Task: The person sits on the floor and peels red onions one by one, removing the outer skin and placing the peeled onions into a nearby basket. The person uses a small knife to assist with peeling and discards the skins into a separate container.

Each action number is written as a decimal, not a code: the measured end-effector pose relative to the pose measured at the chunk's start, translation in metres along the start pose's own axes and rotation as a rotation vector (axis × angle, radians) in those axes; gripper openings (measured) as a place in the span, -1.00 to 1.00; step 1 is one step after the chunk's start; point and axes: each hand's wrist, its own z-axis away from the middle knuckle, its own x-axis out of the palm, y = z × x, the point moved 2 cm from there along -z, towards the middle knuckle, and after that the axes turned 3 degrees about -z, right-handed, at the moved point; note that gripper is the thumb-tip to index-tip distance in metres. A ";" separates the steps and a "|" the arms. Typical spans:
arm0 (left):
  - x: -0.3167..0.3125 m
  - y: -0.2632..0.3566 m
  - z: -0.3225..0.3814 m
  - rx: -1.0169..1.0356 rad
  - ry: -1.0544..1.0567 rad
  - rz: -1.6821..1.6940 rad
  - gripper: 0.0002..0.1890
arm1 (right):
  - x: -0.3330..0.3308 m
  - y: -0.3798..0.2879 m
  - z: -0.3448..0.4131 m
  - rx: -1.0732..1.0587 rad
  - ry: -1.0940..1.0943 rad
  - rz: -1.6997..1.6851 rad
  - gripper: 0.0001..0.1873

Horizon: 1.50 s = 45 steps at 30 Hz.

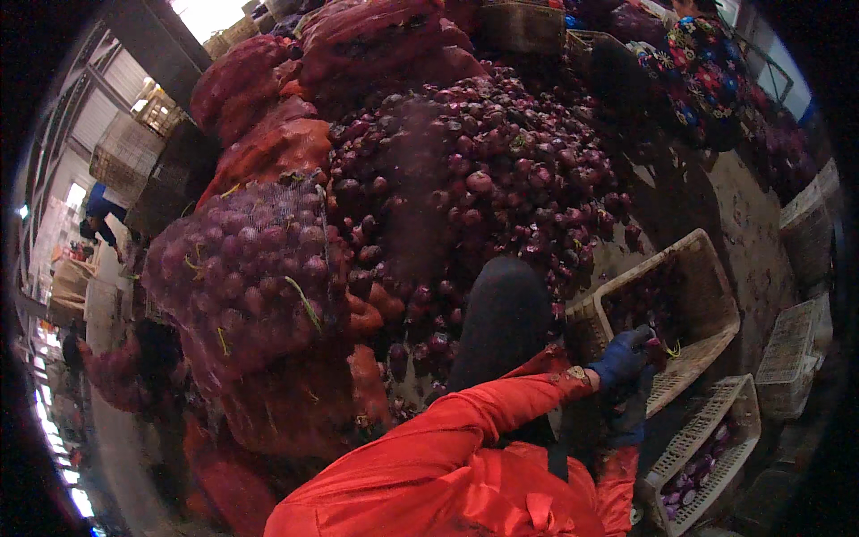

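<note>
My left hand (623, 359), in a blue glove, reaches across to the near edge of a tilted plastic crate (721, 295). A red onion (652, 343) with green sprouts (673, 349) is at its fingertips. My right hand (625, 419), also in a blue glove, is just below it, close to my body; it is dark and blurred, and what it holds cannot be told. More red onions lie in the shade inside the crate. A large heap of red onions (480, 181) spreads over the floor beyond my knee.
Full mesh sacks of onions (248, 248) stand on the left. A perforated crate (745, 416) holding onions is at the lower right, beside a white crate (788, 356). A person in a flowered top (704, 80) is at the upper right. Another person (104, 215) bends at the far left.
</note>
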 end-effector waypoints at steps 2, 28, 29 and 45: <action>0.017 -0.012 -0.006 -0.150 -0.106 0.339 -0.70 | -0.003 -0.003 -0.001 -0.056 0.051 0.028 -0.38; 0.034 -0.068 0.051 -0.698 -0.227 0.957 -0.55 | -0.020 -0.037 -0.022 -0.575 0.119 1.280 -0.59; 0.025 -0.045 0.049 -0.768 -0.259 1.060 -0.53 | -0.019 -0.036 -0.019 -0.651 0.159 1.416 -0.60; -0.008 -0.088 0.036 -0.750 -0.395 1.430 -0.63 | -0.107 -0.059 -0.021 -0.515 0.195 1.333 -0.30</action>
